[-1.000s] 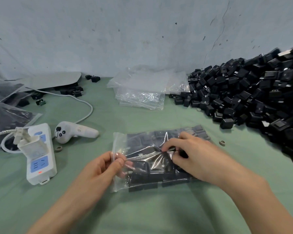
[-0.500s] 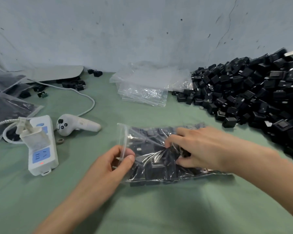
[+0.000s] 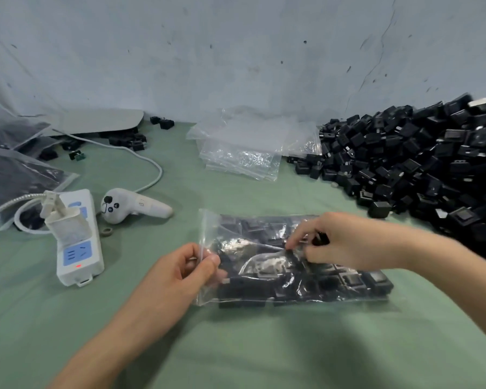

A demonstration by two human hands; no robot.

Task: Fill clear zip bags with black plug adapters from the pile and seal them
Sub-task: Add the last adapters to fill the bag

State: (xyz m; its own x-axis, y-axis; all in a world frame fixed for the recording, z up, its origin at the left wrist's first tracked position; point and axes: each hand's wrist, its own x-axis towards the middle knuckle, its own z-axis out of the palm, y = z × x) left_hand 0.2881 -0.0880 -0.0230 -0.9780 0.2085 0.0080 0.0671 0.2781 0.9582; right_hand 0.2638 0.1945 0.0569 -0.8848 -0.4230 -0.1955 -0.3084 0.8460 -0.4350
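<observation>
Your right hand (image 3: 345, 242) has shifted slightly right along the clear zip bag (image 3: 264, 276) since half a second ago; the left hand (image 3: 180, 272) keeps its pinch. Left hand: thumb and forefinger pinch the bag's left edge, other fingers curled under. Right hand: fingers curled, tips pinching the crinkled film on top near the bag's middle; something dark shows between the fingers, can't tell what. The bag lies flat on the green desk (image 3: 236, 346) right in front of you, packed with black plug adapters (image 3: 348, 279). The loose adapter pile (image 3: 421, 164) sits to your right against the wall. A stack of empty zip bags (image 3: 242, 153) lies behind, just left of the pile. A white power strip (image 3: 79, 248) and a white controller (image 3: 132, 204) lie to your left.
</observation>
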